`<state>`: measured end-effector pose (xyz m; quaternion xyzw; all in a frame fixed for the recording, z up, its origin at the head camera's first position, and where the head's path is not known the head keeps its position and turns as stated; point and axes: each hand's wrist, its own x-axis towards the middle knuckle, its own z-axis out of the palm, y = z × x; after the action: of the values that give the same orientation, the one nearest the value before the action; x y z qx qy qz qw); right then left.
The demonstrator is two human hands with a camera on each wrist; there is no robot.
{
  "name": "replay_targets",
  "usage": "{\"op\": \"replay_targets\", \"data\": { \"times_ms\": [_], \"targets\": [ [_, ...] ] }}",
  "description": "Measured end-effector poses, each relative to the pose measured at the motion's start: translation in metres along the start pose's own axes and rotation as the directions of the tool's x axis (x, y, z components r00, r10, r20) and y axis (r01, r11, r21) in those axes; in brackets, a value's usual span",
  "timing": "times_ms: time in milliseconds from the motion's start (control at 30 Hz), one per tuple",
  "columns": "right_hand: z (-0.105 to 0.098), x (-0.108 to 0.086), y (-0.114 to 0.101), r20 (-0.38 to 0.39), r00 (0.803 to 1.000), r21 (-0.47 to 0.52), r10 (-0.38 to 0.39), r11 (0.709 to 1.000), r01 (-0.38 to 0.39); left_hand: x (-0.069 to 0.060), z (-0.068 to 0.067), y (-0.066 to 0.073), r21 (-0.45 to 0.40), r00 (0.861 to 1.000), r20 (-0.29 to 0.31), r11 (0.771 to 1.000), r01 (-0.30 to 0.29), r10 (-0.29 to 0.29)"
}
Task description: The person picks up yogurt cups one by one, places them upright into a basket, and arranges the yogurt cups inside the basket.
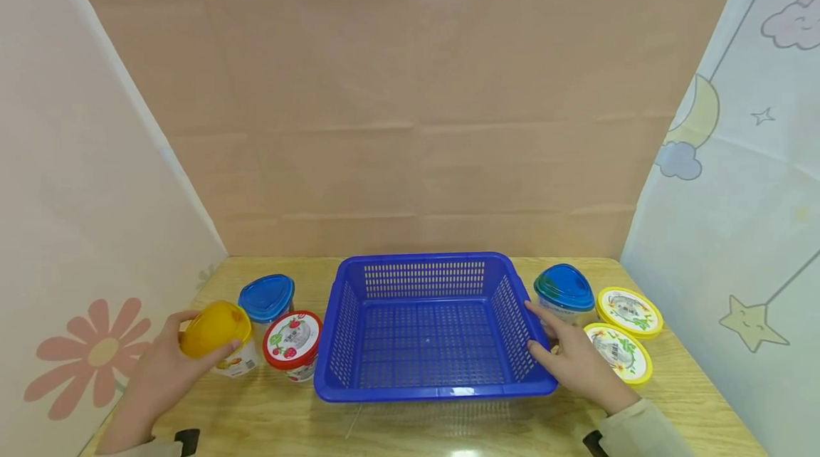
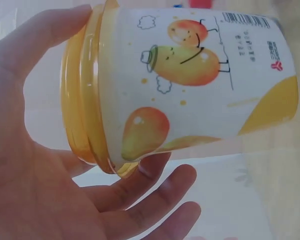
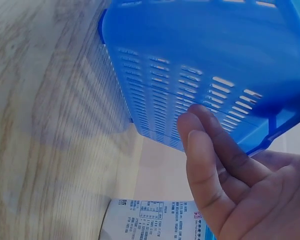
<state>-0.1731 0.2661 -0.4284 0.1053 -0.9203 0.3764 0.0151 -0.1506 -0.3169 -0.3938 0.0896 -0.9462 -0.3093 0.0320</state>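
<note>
My left hand (image 1: 168, 364) holds a cup with a yellow lid (image 1: 216, 329) at the table's left side. In the left wrist view thumb and fingers of that hand (image 2: 55, 185) lie around the lid's rim, and the white cup (image 2: 190, 80) shows mango drawings. A blue slatted basket (image 1: 428, 394) stands in the middle. My right hand (image 1: 576, 361) grips its right rim, with the thumb over the edge. Seen from the right wrist, the fingers (image 3: 202, 175) are bent beside the outer wall of the basket (image 3: 190, 30).
Left of the basket stand a blue-lidded cup (image 1: 267, 297) and a red-lidded cup (image 1: 292, 339). On the right are another blue-lidded cup (image 1: 564, 287) and two yellow-rimmed cups (image 1: 630, 312), (image 1: 618, 352). Patterned cloth walls flank the wooden table (image 1: 256, 414).
</note>
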Motion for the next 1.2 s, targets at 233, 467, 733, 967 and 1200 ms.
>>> {"op": "replay_targets", "data": {
  "times_ms": [233,467,733,967,1200],
  "targets": [
    [0.000,-0.001,-0.001,0.002,1.000,0.023,-0.019,1.000,0.019,-0.004,-0.007,0.021,-0.003,0.992,-0.105,0.998,-0.070,0.069],
    [0.001,-0.001,-0.001,0.004,1.000,0.030,0.004,1.000,-0.004,-0.006,-0.009,0.044,-0.014,0.972,-0.198,0.991,-0.134,0.129],
    [0.000,-0.002,-0.003,0.001,1.000,0.024,-0.016,1.000,0.016,-0.007,-0.013,0.071,-0.044,0.964,-0.218,0.985,-0.164,0.151],
    [0.001,-0.002,-0.004,0.002,1.000,0.025,-0.009,1.000,0.009,-0.006,-0.007,0.092,-0.073,0.959,-0.214,0.976,-0.205,0.185],
    [0.002,-0.002,-0.003,0.009,1.000,0.041,0.005,0.999,-0.005,0.000,0.003,0.112,-0.098,0.954,-0.180,0.961,-0.259,0.239]
  ]
}}
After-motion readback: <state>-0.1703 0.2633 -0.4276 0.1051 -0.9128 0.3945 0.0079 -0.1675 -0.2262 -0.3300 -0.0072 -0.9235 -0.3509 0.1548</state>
